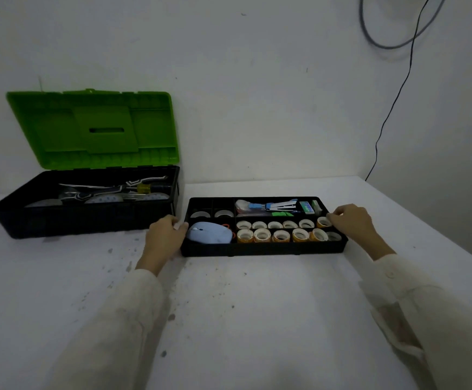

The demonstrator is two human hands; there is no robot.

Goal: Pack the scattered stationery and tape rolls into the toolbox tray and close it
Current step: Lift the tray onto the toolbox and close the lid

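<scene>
Tray (260,250) full of tape rolls (281,233), near bench (243,305) right edge; left grip (167,235), right grip (351,220) clamped on tray ends.

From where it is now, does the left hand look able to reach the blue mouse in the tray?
Probably yes: the left hand grips the left end of the tray, right beside the blue mouse, which lies uncovered.

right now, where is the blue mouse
In the head view, the blue mouse lies in the front-left compartment of the black tray, beside the left hand gripping that end, with the tape rolls to its right.
</scene>
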